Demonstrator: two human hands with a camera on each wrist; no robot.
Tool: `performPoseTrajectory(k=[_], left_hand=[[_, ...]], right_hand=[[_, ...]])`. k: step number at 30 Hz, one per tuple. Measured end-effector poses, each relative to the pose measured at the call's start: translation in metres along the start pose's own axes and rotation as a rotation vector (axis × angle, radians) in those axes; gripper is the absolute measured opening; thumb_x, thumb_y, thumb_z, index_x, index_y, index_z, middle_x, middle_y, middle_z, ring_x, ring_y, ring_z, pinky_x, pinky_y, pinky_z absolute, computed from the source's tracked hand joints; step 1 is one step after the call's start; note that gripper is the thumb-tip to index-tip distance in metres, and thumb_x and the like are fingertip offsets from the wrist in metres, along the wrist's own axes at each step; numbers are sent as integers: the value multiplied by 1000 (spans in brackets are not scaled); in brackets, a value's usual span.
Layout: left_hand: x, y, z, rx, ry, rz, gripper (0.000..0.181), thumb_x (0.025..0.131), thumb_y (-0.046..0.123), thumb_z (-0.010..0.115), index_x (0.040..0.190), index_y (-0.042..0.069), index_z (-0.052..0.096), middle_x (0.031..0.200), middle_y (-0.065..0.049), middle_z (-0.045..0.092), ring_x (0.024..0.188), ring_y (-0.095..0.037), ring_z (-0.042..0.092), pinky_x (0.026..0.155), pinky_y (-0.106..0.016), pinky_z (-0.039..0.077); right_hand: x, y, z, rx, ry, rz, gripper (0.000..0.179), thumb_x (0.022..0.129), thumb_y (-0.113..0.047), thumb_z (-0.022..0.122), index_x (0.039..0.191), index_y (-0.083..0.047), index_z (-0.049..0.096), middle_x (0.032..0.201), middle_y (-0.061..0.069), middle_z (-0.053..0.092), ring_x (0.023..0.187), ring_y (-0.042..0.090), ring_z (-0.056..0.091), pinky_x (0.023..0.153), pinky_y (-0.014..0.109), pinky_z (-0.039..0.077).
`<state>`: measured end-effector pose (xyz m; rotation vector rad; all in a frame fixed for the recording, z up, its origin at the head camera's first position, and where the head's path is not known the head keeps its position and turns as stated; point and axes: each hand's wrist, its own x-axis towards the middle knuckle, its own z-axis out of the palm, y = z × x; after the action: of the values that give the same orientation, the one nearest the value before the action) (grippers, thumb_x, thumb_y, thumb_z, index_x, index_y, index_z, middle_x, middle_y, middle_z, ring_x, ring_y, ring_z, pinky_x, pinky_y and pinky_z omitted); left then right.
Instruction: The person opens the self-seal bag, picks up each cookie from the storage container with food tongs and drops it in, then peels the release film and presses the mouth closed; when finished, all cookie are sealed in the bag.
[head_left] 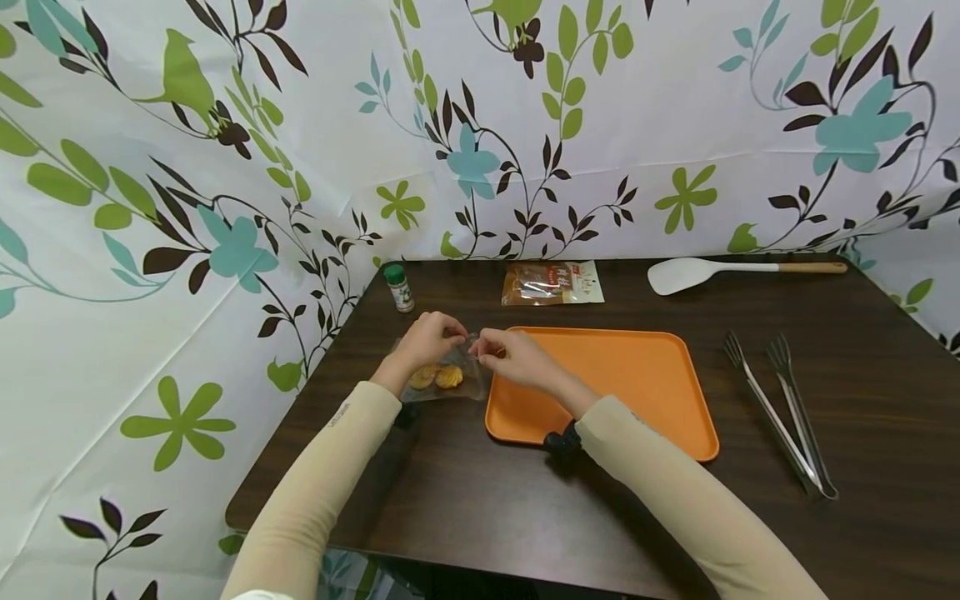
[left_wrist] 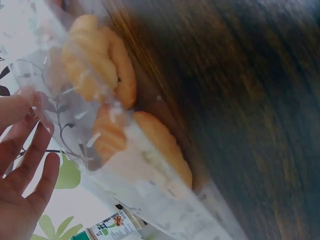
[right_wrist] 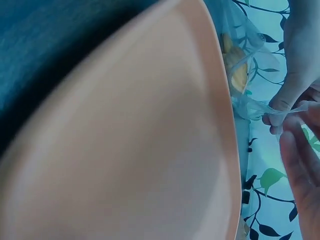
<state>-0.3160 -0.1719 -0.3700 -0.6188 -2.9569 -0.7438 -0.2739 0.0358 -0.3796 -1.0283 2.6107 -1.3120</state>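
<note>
A clear plastic bag (head_left: 471, 388) with golden, ridged cookies (head_left: 448, 377) in it lies left of the orange tray (head_left: 637, 375). My left hand (head_left: 426, 343) pinches the bag's upper edge. Close by, the right hand (head_left: 517, 358) pinches the same edge from the right, over the tray's left corner. In the left wrist view the cookies (left_wrist: 90, 60) show through the film, beside the left hand's fingers (left_wrist: 42, 185). The right wrist view has both hands meeting at a twisted strip of the bag (right_wrist: 295, 108); the tray (right_wrist: 140, 130) fills most of that view.
Behind the left hand stands a green-capped seasoning bottle (head_left: 399, 288). A brown food packet (head_left: 551, 283) lies at the back, with a white spatula (head_left: 690, 273) to its right. Metal tongs (head_left: 787, 425) rest right of the tray. A patterned cloth (head_left: 472, 167) hangs behind the table.
</note>
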Motion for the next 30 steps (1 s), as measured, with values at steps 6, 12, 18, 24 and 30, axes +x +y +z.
performPoseTrajectory(k=[6, 12, 18, 24, 30], left_hand=[[0, -2, 2, 2, -2, 10, 12, 93, 13, 67, 98, 8, 77, 91, -5, 75, 81, -17, 67, 73, -34, 55], [1, -2, 3, 16, -7, 2, 12, 93, 14, 67, 98, 9, 77, 92, -5, 75, 82, -18, 68, 73, -35, 55], [1, -1, 3, 27, -12, -10, 12, 93, 14, 67, 98, 9, 77, 93, -5, 75, 83, -18, 68, 74, -35, 56], [1, -2, 4, 22, -2, -5, 12, 93, 13, 67, 98, 8, 77, 94, -6, 75, 84, -19, 68, 74, -35, 56], [2, 0, 4, 18, 0, 9, 12, 93, 13, 67, 98, 8, 77, 94, -6, 75, 83, -19, 68, 75, -35, 56]], right_hand=[[-5, -3, 4, 27, 58, -33, 5, 98, -12, 60, 95, -9, 62, 92, 7, 71, 82, 16, 65, 70, 31, 52], [-9, -5, 9, 49, 155, 45, 6, 95, -9, 64, 99, -6, 66, 96, 2, 70, 87, 14, 66, 77, 31, 55], [-16, -12, 12, 56, 180, 127, 13, 93, -11, 66, 103, -6, 74, 96, 2, 72, 87, 16, 67, 78, 33, 55], [-22, -18, 15, 20, 181, 137, 10, 93, -10, 67, 95, -7, 75, 90, 1, 72, 79, 12, 64, 72, 29, 54], [-31, -21, 17, 38, 151, 173, 9, 91, -10, 68, 92, -4, 75, 85, 2, 72, 71, 9, 61, 66, 26, 52]])
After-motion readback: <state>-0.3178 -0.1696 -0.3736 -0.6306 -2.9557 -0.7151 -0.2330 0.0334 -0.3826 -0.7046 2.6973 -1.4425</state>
